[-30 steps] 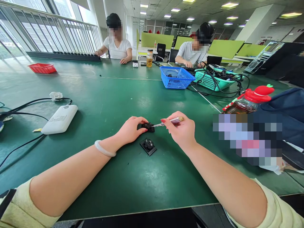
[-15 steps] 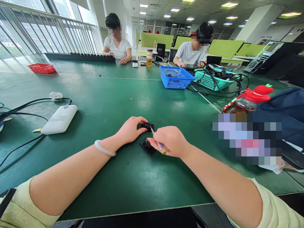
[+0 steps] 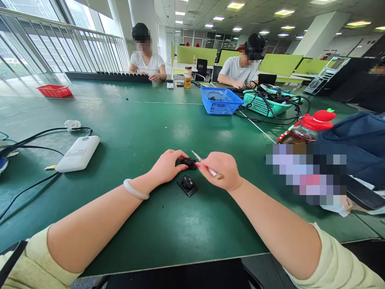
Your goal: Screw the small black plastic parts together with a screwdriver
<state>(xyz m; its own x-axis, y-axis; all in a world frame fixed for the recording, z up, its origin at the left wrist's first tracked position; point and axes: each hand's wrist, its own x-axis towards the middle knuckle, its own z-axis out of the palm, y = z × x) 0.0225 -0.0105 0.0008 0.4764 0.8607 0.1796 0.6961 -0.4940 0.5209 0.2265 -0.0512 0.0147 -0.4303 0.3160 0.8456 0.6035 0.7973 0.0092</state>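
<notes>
My left hand (image 3: 165, 165) rests on the green table (image 3: 168, 224), fingers curled round a small black part (image 3: 188, 162) and pinning it down. My right hand (image 3: 222, 170) is closed on a thin screwdriver (image 3: 207, 169); its metal tip points up and to the left, just above the black part. A second black square part (image 3: 187, 185) lies loose on the mat right below both hands. A white bangle (image 3: 134, 190) sits on my left wrist.
A white power bank (image 3: 78, 152) with black cables (image 3: 36, 134) lies at the left. Blue basket (image 3: 221, 100), teal basket (image 3: 264, 104) full of cables and a red-capped bottle (image 3: 306, 130) stand at the right. Two other people sit at the far edge. A red tray (image 3: 54, 90) is far left.
My right hand swung the screwdriver from lying sideways on the held part down toward the lower part, then lifted back up beside my left hand. The left hand stayed put.
</notes>
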